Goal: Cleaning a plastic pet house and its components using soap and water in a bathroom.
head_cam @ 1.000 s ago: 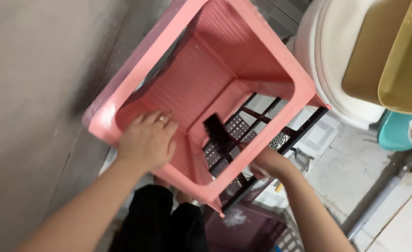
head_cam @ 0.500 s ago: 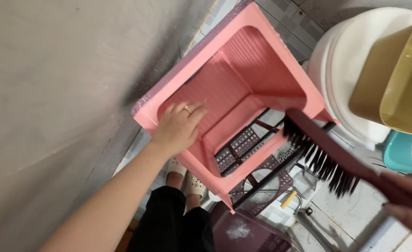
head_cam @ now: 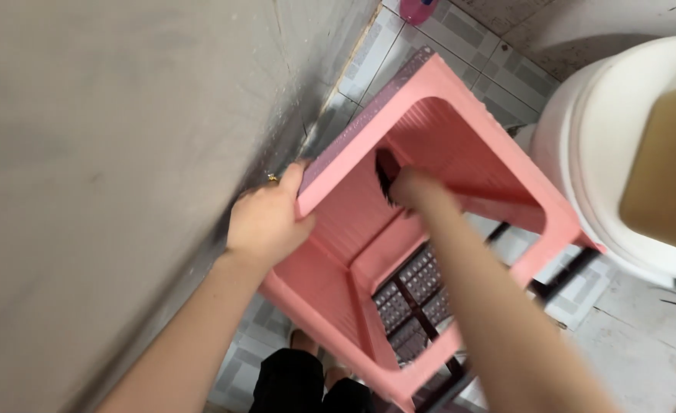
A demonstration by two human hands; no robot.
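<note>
While the pink plastic frame (head_cam: 437,229) stands tilted across the middle of the frame, open side up, the brush (head_cam: 386,174) is back inside it. Half a second ago that brush was swinging out over the lower right, clear of the plastic, bristles in the open air; now only a dark tuft of it shows at centre, tucked against the ribbed inner wall near the upper rim. So the stroke has gone from lifted away to laid on the surface again, this time high on the far wall rather than down by the bottom grid.

The right hand (head_cam: 414,187) reaches in from the lower right, forearm crossing the opening, and it is closed around the brush, which pokes out just left of the knuckles. The left hand (head_cam: 265,222) has shifted too: earlier it lay flat inside the near wall, and now it sits at centre left, fingers curled over the frame's left rim, thumb up, clamped on the edge right beside the grey wall (head_cam: 108,191). The two hands are near each other, the rim between them.

A white tub (head_cam: 605,176) fills the right edge, and tiled floor (head_cam: 460,38) shows at top.
</note>
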